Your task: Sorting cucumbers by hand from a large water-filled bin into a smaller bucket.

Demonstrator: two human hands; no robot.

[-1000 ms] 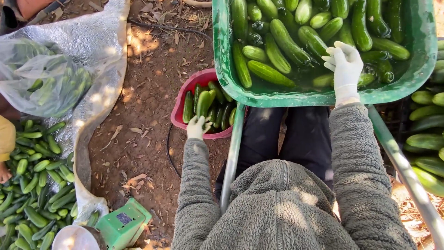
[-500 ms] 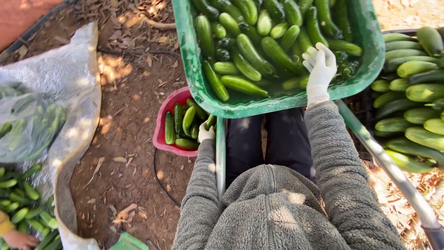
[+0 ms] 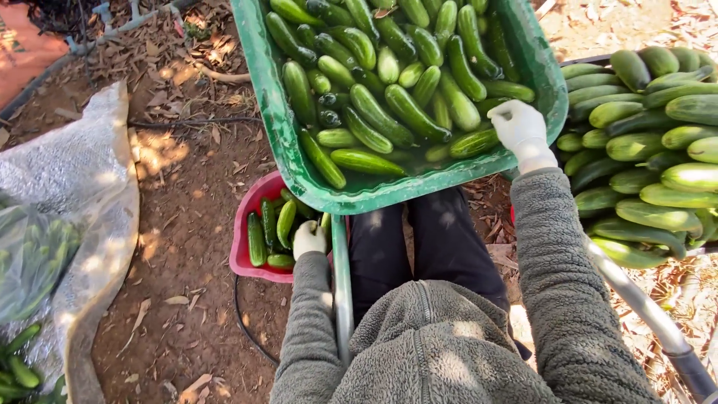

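My right hand [image 3: 521, 132], in a white glove, is closed around the end of a cucumber [image 3: 471, 143] near the right rim of the green wheelbarrow tub [image 3: 263, 112]. The tub holds several wet cucumbers in shallow water. My left hand [image 3: 309, 239], also gloved, rests low on the cucumbers inside the red bucket [image 3: 243, 258], which stands on the dirt under the tub's front lip. The fingers of that hand curl down, and their grip is hidden. Grey fleece sleeves cover both of my arms.
A dark crate of larger cucumbers [image 3: 651, 150] stands at the right. Wheelbarrow handles [image 3: 340, 299] run beside my legs. A silver sheet [image 3: 75, 194] with a clear bag of cucumbers [image 3: 30, 254] lies at the left. A black hose [image 3: 243, 329] curves over the dirt.
My right hand, flat on the cucumbers before, has closed on one near the tub's right rim. My left hand stays at the red bucket. The view has swung to the right.
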